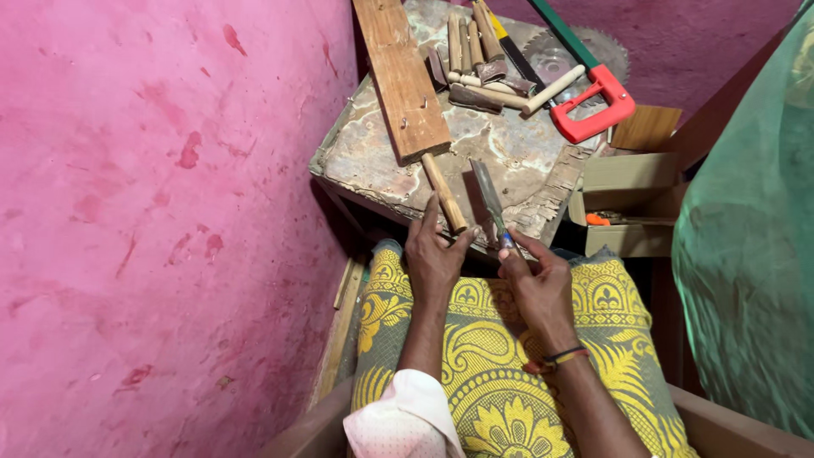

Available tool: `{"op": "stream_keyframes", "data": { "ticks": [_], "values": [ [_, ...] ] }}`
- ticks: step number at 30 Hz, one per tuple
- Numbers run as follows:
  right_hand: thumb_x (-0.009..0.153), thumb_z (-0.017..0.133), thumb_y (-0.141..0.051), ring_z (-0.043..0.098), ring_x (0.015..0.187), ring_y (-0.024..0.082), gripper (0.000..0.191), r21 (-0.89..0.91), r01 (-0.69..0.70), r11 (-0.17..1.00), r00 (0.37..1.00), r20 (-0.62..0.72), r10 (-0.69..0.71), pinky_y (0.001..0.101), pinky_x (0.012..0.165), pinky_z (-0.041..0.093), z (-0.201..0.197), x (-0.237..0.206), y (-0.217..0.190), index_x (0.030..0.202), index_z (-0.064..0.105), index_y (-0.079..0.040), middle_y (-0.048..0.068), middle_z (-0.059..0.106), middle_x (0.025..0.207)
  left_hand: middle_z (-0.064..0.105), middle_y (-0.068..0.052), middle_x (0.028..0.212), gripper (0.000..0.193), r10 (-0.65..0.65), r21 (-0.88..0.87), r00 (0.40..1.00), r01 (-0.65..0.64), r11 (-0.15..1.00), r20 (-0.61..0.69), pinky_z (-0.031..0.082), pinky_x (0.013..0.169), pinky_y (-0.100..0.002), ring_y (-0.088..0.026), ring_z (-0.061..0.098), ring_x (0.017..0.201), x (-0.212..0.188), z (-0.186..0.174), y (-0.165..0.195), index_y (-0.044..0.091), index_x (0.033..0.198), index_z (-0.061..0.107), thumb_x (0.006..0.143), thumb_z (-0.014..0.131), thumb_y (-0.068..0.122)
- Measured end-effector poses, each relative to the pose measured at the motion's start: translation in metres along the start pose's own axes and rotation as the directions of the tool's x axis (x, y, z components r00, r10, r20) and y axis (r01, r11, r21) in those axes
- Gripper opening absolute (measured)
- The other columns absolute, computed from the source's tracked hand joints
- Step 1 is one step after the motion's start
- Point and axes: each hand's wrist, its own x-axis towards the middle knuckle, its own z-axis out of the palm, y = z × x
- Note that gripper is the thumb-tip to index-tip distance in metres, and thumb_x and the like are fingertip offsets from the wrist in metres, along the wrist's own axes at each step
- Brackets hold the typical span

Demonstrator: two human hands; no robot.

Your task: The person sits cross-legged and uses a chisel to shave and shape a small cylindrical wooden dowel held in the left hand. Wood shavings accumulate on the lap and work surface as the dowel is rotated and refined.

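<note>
My left hand (434,254) grips the near end of a short round wooden stick (443,192) that lies on the worn work table (517,153) with its far end against a flat wooden plank (400,76). My right hand (538,280) holds a chisel (490,203) by its handle, the flat metal blade pointing away over the table edge, just right of the stick.
Several turned wooden pegs (475,51), a red-handled hacksaw (593,97) and a circular saw blade (585,47) lie at the table's far side. An open cardboard box (632,203) stands on the right. Pink wall (153,212) on the left, green netting (750,237) on the right, yellow patterned cloth (500,382) below.
</note>
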Motion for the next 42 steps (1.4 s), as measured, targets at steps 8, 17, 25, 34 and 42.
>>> {"op": "stream_keyframes", "data": {
  "ticks": [8,17,25,34,42],
  "values": [
    [0.091,0.073,-0.018,0.052,0.062,0.004,0.043,0.018,0.036,0.999,0.999,0.033,-0.037,0.0243,0.053,0.042,0.000,-0.016,0.012,0.133,0.070,-0.010,-0.001,0.068,0.074,0.070,-0.013,0.103,0.067,0.102,-0.045,0.994,-0.104,0.994,-0.036,0.064,0.065,-0.028,-0.015,0.075,0.075,0.008,0.010,-0.013,0.004,0.146,0.055,0.086,0.080,0.020],
    [0.092,0.071,-0.013,0.050,0.050,0.003,0.043,0.167,-0.044,0.985,0.997,0.069,0.033,0.0228,0.042,0.035,-0.004,-0.018,0.013,0.134,0.068,-0.009,-0.001,0.066,0.066,0.075,-0.016,0.098,0.064,-0.202,-0.901,0.949,0.296,0.318,0.241,0.065,0.070,-0.027,-0.016,0.075,0.078,0.024,0.009,-0.038,-0.002,0.145,0.055,0.087,0.077,0.010],
    [0.091,0.071,-0.014,0.048,0.047,0.004,0.044,0.150,-0.043,0.988,0.997,0.074,0.032,0.0243,0.040,0.034,-0.003,-0.017,0.006,0.135,0.068,-0.011,-0.001,0.065,0.065,0.069,-0.016,0.124,0.065,-0.053,-0.960,0.974,0.226,0.166,0.221,0.061,0.088,-0.028,-0.020,0.074,0.102,0.036,0.008,-0.032,-0.003,0.147,0.050,0.087,0.074,0.000],
    [0.093,0.071,-0.013,0.046,0.049,0.003,0.043,0.171,-0.003,0.985,0.996,0.093,-0.013,0.0231,0.041,0.033,0.000,-0.019,0.012,0.135,0.069,-0.009,-0.003,0.065,0.069,0.065,-0.011,0.129,0.063,-0.016,-0.964,0.988,0.152,0.217,0.152,0.062,0.090,-0.029,-0.021,0.073,0.102,0.056,0.018,-0.019,-0.003,0.146,0.053,0.087,0.076,-0.002],
    [0.093,0.070,-0.014,0.048,0.044,0.005,0.043,0.130,-0.048,0.990,0.993,0.110,0.033,0.0251,0.038,0.035,0.001,-0.020,0.010,0.136,0.067,-0.011,0.001,0.064,0.064,0.068,-0.009,0.121,0.061,0.016,-0.968,0.988,0.148,0.204,0.154,0.062,0.090,-0.030,-0.020,0.073,0.101,0.058,0.022,-0.022,-0.001,0.146,0.055,0.089,0.077,0.001]
  ]
}}
